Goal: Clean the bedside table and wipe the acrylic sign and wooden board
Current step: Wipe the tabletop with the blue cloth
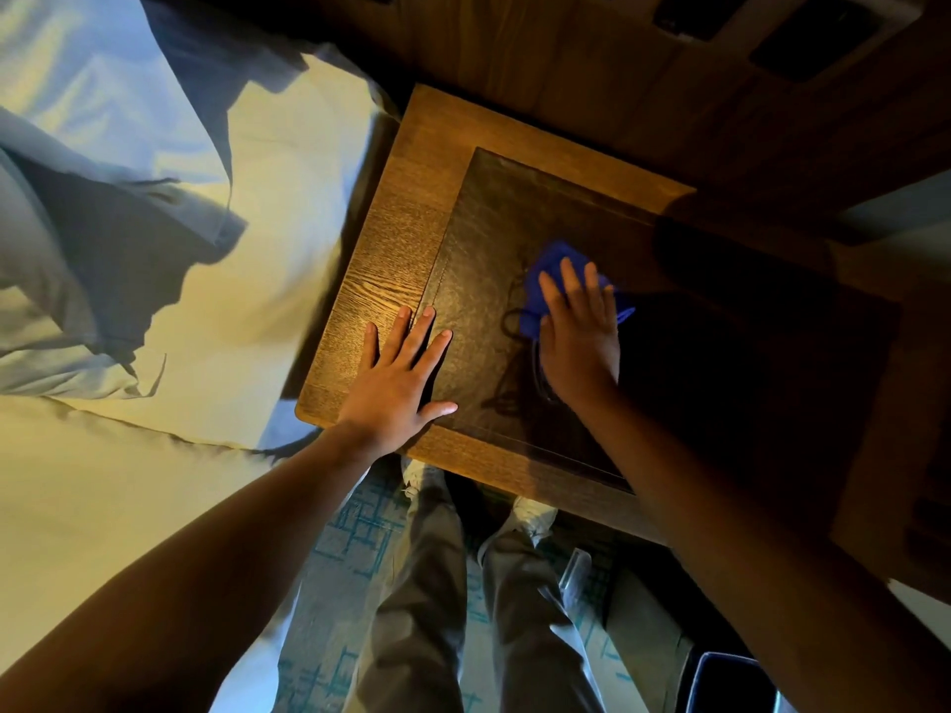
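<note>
The tabletop [381,259] is seen at the centre of the frame, with a bed [154,301] at the left. The left hand [399,383] is laid flat on the tabletop's lower left part, fingers straight and spread. Right of it, a blue cloth [553,270] is pressed onto the dark inset panel [478,280] by the right hand [579,331], fingers straight and slightly apart.

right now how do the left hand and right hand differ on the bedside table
The left hand lies bare on the bedside table, fingers spread across the edge of its dark inset; the right hand presses a blue cloth onto that inset. The left hand sits in warm light near the table's bed side, while the right hand is farther in, beside deep shadow. Both are flat, palm down, with straight fingers.
</note>
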The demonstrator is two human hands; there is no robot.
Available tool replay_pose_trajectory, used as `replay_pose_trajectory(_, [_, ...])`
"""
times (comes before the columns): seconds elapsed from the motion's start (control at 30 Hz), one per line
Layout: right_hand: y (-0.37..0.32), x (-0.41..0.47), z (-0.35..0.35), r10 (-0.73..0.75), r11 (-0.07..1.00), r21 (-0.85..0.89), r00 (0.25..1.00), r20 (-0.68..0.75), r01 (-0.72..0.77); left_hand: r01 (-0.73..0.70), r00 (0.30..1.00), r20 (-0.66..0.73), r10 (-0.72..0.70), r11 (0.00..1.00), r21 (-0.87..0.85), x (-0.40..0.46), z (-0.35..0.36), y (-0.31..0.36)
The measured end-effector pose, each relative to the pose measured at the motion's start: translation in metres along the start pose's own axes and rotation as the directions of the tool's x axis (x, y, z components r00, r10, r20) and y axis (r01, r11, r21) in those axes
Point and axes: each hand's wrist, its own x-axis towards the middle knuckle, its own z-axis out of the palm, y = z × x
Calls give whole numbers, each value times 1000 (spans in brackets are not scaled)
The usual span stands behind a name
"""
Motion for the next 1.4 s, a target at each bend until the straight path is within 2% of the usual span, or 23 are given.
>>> replay_pose_trajectory(0.13, [-3,-51,17,-196,979,-43,978,69,200,1,1000,-3,-1,1000,2,0,0,0])
replay_pose_trajectory(0.3, [21,-124,35,-286,952,-84,953,103,295,0,1000,-7,0,1000,10,1,1,0])
replay_pose_trajectory(0.37, [40,-140,36,-279,951,-109,955,101,290,2,1000,-11,-2,1000,8,1,1,1])
replay_pose_trajectory(0.5, [79,-138,26,-97,991,-93,995,17,98,2,1000,-19,-2,1000,11,1,2,0])
replay_pose_trajectory(0.6, [89,-109,16,80,996,-45,996,-32,-81,5,1000,-12,-5,1000,18,1,2,1])
replay_pose_trajectory(0.73, [74,-45,5,365,928,114,927,-87,-355,10,1000,-5,-10,1000,22,0,0,2])
replay_pose_trajectory(0.83, [62,4,-4,435,893,170,896,-95,-416,13,1000,9,-13,1000,24,0,-2,3])
replay_pose_trajectory(0.93, [51,38,-8,373,926,69,928,-17,-371,18,1000,22,-18,1000,25,0,-3,3])
replay_pose_trajectory(1.0, [41,46,-8,275,961,-3,961,31,-275,19,1000,24,-20,1000,19,0,-4,3])
replay_pose_trajectory(1.1, [21,29,-8,84,996,18,996,43,-85,17,1000,23,-18,1000,19,0,-5,4])
replay_pose_trajectory(1.23, [-3,-27,1,-143,989,51,989,41,140,27,999,31,-28,999,22,0,-7,5])
replay_pose_trajectory(1.4, [-10,-95,15,-249,965,-53,960,131,258,60,996,62,-63,997,46,1,-11,10])
